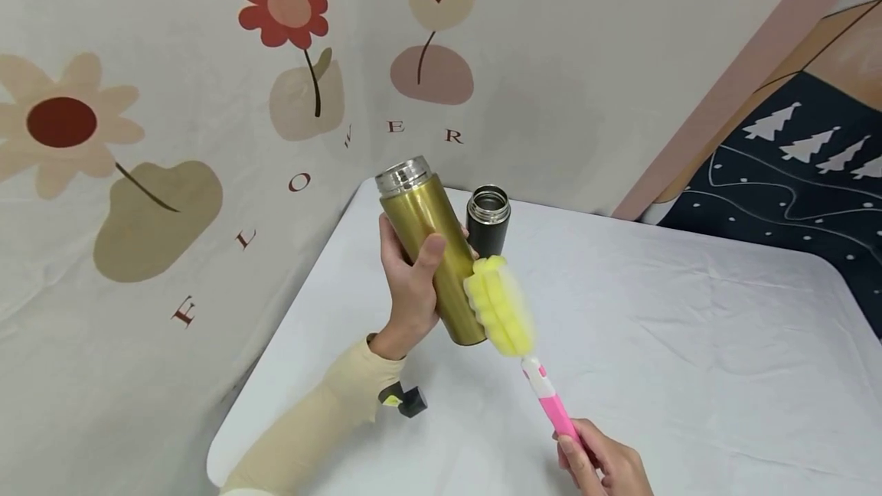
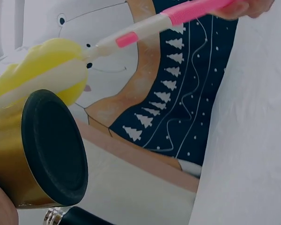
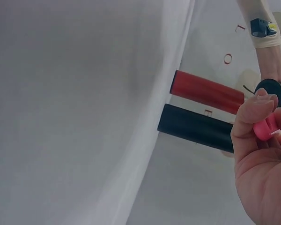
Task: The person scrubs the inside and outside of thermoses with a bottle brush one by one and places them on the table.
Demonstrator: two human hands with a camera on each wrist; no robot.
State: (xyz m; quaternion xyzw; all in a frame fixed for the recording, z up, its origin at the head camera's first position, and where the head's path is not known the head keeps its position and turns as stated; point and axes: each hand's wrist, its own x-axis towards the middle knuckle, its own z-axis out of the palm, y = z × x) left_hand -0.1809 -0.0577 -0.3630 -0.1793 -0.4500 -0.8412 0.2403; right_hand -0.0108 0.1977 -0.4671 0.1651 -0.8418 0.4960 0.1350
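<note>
My left hand (image 1: 412, 285) grips a gold steel bottle (image 1: 434, 247) around its middle and holds it tilted above the table, open mouth up and away from me. Its black base (image 2: 54, 147) fills the left wrist view. My right hand (image 1: 601, 459) grips the pink handle (image 1: 554, 408) of a bottle brush. The brush's yellow sponge head (image 1: 499, 305) lies against the gold bottle's lower side. In the right wrist view the fingers curl round the pink handle (image 3: 264, 127).
An open black bottle (image 1: 488, 220) stands on the white-covered table (image 1: 689, 343) just behind the gold one. A red bottle (image 3: 206, 91) shows beyond the black bottle (image 3: 196, 126) in the right wrist view. A floral backdrop (image 1: 138, 136) hangs behind, and a dark blue tree-patterned cloth (image 1: 792, 167) lies to the right.
</note>
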